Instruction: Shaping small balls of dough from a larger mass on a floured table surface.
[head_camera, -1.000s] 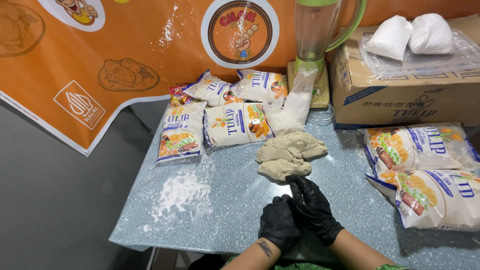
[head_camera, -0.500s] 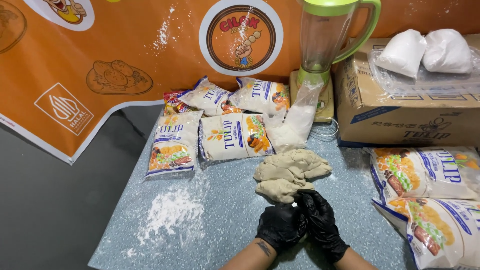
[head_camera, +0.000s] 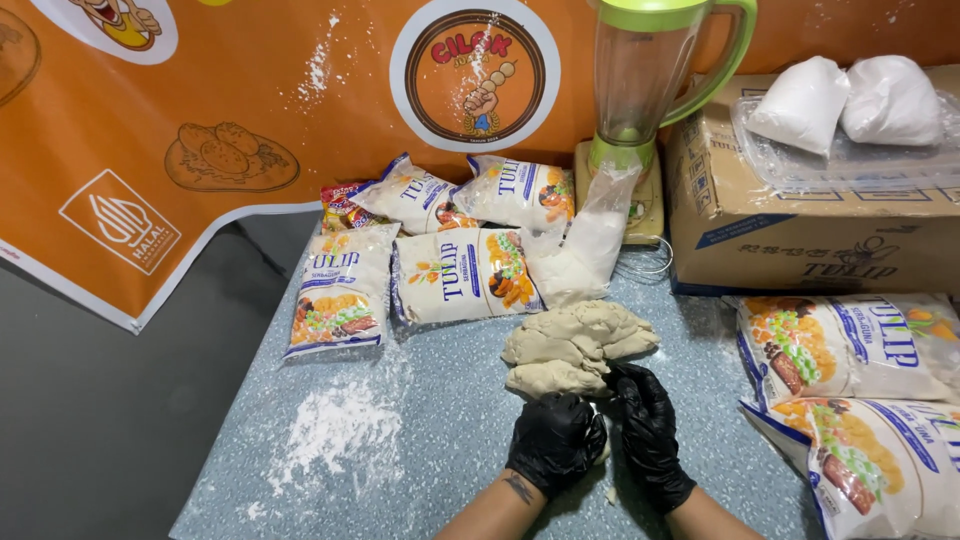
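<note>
Both my hands wear black gloves and meet at the near edge of a beige dough lump (head_camera: 575, 345) on the speckled blue-grey table (head_camera: 450, 440). My left hand (head_camera: 553, 440) is curled shut around a small piece of pale dough, partly hidden between the palms. My right hand (head_camera: 650, 430) presses against it from the right, fingers reaching up to touch the lump's near side.
A patch of loose white flour (head_camera: 335, 430) lies left of my hands. Several flour packets (head_camera: 465, 275) lie behind the dough, more (head_camera: 850, 345) at the right. An open clear bag of flour (head_camera: 590, 250), a green blender (head_camera: 650, 80) and a cardboard box (head_camera: 800, 210) stand at the back.
My view has moved closer and a little left. My hands have stayed together at the dough's near edge, working a small piece between them.
</note>
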